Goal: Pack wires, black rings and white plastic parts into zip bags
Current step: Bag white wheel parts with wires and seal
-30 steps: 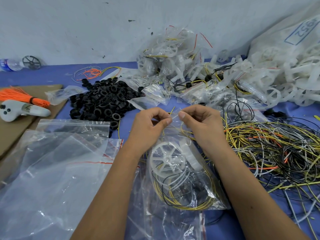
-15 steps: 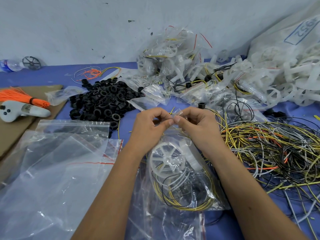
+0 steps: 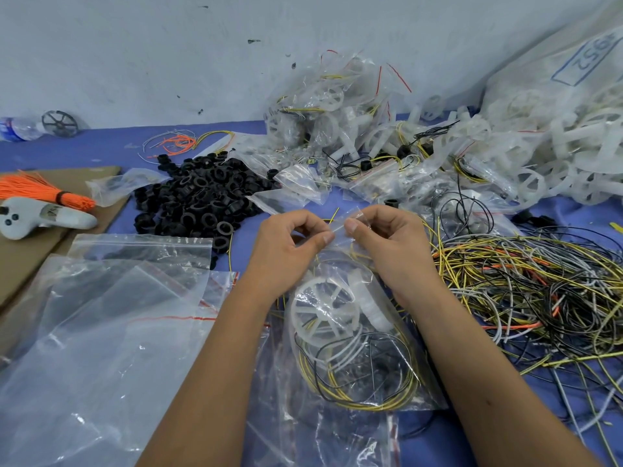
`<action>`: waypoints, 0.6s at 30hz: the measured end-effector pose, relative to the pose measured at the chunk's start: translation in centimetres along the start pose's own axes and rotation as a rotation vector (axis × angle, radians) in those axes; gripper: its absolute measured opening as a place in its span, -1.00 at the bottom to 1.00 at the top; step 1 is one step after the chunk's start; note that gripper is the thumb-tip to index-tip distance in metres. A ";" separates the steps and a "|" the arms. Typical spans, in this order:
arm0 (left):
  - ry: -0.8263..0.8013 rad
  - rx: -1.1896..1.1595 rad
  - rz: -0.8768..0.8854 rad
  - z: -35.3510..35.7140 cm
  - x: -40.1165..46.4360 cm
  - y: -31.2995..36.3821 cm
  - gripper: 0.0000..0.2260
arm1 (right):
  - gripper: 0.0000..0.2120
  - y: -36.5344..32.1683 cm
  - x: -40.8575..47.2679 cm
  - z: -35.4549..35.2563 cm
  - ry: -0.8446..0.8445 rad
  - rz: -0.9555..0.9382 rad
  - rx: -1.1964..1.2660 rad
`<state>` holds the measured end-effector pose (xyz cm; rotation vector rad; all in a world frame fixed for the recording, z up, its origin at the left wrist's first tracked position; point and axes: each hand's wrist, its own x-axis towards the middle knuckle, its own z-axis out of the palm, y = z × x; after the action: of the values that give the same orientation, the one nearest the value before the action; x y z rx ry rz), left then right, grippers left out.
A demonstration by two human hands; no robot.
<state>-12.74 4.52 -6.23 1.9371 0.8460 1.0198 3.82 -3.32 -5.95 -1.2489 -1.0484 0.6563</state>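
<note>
A clear zip bag (image 3: 357, 352) lies in front of me with a white plastic wheel (image 3: 323, 308), coiled yellow, black and white wires and a dark part inside. My left hand (image 3: 290, 247) and my right hand (image 3: 387, 244) both pinch the bag's top edge between thumb and forefinger, close together. A pile of black rings (image 3: 199, 197) lies to the upper left. Loose tangled wires (image 3: 526, 291) spread on the right. White plastic parts (image 3: 553, 153) are heaped at the back right.
Empty zip bags (image 3: 111, 325) overlap at the left. Filled bags (image 3: 323, 123) pile against the wall. On brown cardboard (image 3: 37, 244) at the left lie an orange wire bundle (image 3: 43, 193) and a white controller (image 3: 37, 220). A water bottle (image 3: 17, 128) lies far left.
My two hands came together along the bag's top edge, then drew slightly apart again, still pinching it. The bag and its contents stayed in place.
</note>
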 end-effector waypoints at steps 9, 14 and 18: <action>0.000 0.028 -0.019 -0.1 -0.2 0.5 -0.90 | -0.89 0.0 0.0 -0.1 0.024 0.033 0.051; 0.009 0.023 -0.047 -0.3 -0.1 0.1 -0.90 | -0.90 -0.1 0.0 -0.2 0.054 0.039 0.070; 0.008 0.030 -0.041 -0.2 -0.2 0.2 -0.90 | -0.90 -0.1 0.0 -0.2 0.063 0.047 0.060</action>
<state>-12.99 4.34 -6.08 1.9340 0.9066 0.9967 4.01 -3.41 -5.83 -1.2370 -0.9437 0.6754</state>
